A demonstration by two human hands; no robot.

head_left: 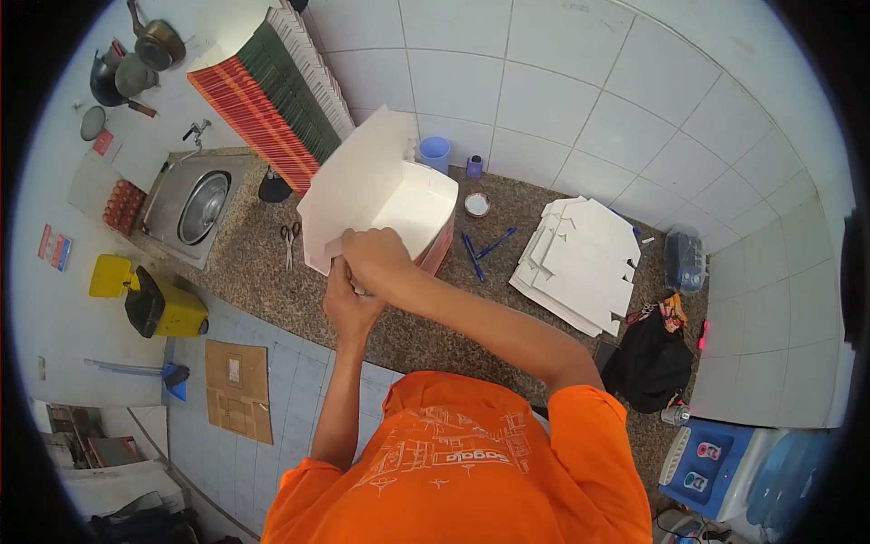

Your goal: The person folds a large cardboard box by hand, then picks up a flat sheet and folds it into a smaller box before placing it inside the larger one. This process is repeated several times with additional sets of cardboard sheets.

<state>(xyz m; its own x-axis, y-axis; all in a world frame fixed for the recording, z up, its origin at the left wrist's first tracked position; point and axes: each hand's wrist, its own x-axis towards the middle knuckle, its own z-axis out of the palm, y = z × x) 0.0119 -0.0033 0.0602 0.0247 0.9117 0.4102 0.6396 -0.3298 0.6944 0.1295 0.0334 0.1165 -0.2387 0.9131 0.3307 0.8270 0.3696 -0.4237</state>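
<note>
An open cardboard box (410, 213), white inside and reddish outside, stands on the granite counter with its large flap (349, 172) raised on the left. My right hand (376, 259) is closed at the box's near left corner, fingers bent around the board. Just below it, my left hand (352, 304) pinches the same corner from underneath. The two hands are close together, and they hide the piece of board between them.
A tall stack of red and green folded cartons (281, 95) leans behind the box. Scissors (289, 245), a blue cup (435, 153), a small dish (477, 205), blue pens (485, 249) and flat white cardboard sheets (580, 267) lie around. A sink (204, 208) is at left, a black bag (651, 363) at right.
</note>
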